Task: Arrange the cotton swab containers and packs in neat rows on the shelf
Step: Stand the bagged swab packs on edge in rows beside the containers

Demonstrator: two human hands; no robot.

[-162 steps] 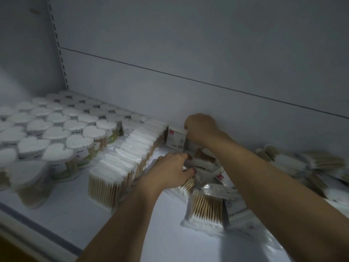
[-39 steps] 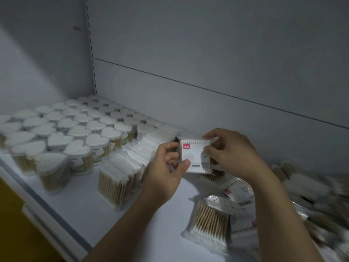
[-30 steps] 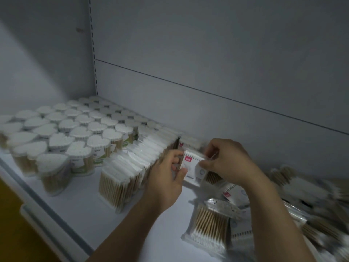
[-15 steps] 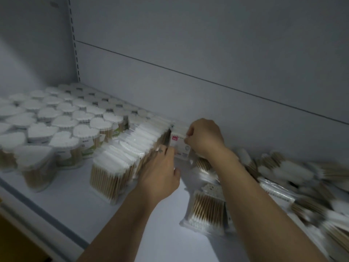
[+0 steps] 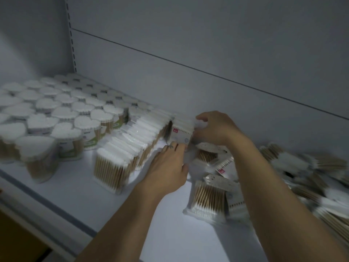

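Note:
A white swab pack with a red label (image 5: pixel 180 134) stands upright against the shelf's back wall. My right hand (image 5: pixel 213 128) grips its right side and top. My left hand (image 5: pixel 168 165) touches its lower edge with the fingertips, fingers bent over the shelf. To the left runs a row of upright swab packs (image 5: pixel 132 146), from the front of the shelf to the back. Heart-shaped swab containers (image 5: pixel 62 118) stand in rows at the far left. Loose packs (image 5: pixel 209 199) lie flat under and right of my hands.
The white shelf (image 5: pixel 75 191) has a grey front edge at lower left. A jumbled heap of swab packs (image 5: pixel 311 171) fills the right side. The back wall and an upright slotted rail (image 5: pixel 72 50) close off the rear.
Both hands carried the labelled pack from mid-air down to the back wall and set it upright at the far end of the pack row. The view shifted slightly.

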